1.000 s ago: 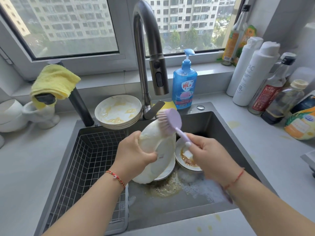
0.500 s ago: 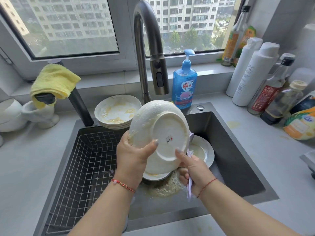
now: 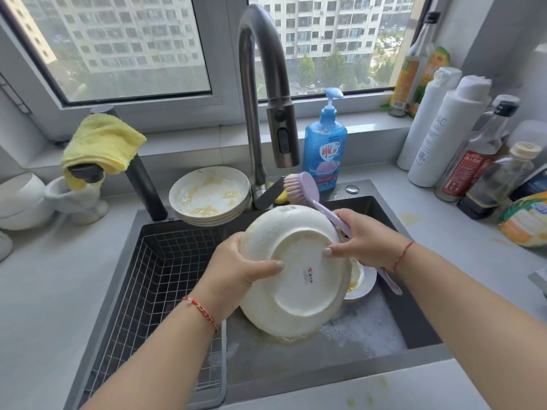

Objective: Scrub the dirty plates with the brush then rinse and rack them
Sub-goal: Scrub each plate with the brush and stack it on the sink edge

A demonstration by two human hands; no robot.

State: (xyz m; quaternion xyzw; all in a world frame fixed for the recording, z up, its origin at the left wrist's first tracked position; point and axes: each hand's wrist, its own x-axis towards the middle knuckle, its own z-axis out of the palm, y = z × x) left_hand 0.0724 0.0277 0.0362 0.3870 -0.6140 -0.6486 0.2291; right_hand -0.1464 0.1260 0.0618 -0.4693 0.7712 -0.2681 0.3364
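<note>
My left hand (image 3: 236, 270) grips the plate (image 3: 296, 270) tilted over the sink (image 3: 414, 327), underside toward me; my right hand (image 3: 364, 241) holds the brush (image 3: 307, 190) while steadying the rim. I should scrub the back firmly, turning it.

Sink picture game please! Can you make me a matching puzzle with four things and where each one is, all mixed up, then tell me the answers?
Things:
1. purple brush
2. yellow cloth
3. blue soap bottle
4. dirty plate stack

Places:
A. draped over the black tap on the left
B. on the counter at the sink's back edge, left of the faucet
C. in the right hand
D. behind the sink, right of the faucet

Pairs: 1-C, 2-A, 3-D, 4-B
</note>
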